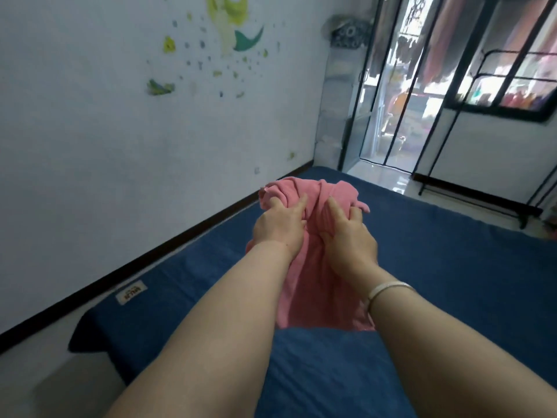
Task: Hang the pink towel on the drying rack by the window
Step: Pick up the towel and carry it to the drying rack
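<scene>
Blue mattress (pixel 437 267) — pink towel (pixel 304 285) bunched

Bed (pixel 452 267) with dark blue cover, small white label (pixel 131 292) near its left edge, nothing else visibly resting on it

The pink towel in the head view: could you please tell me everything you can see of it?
The pink towel looks like soft, plain cloth of one colour, with no pattern visible. It is bunched and creased, not spread out. The left hand and the right hand each grip its gathered upper part, side by side, holding it above the blue mattress. Folds bulge beyond the fingers, and the lower part hangs loosely between the forearms. Nothing but the hands visibly touches it. It is not yet on the black drying rack.
</scene>
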The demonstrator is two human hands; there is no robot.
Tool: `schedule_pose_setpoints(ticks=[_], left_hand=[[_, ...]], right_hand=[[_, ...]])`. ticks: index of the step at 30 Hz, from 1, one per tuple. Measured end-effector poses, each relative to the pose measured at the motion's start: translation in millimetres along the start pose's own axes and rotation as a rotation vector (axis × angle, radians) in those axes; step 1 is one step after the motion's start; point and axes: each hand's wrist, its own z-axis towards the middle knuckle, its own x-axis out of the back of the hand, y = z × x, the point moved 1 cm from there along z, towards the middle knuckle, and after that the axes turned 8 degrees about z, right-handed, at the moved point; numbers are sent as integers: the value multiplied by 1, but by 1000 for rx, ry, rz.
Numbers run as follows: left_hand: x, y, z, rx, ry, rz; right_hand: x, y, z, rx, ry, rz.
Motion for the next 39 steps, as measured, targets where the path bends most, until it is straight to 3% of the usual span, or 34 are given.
schedule_pose_setpoints(ticks=[8,17,24,33,39], left_hand=[[98,-143,25,15,85,63],[156,-307,57,100,124,116],[175,-399,115,147,154,152],[196,-490,243,207,244,180],[193,-549,316,140,240,148]], right_hand=[[-51,-156,41,68,37,47],[-137,-306,82,149,21,106],[-199,-379,149,183,5,117],[-265,-452,276,226,104,163],[-312,-487,338,191,172,103]])
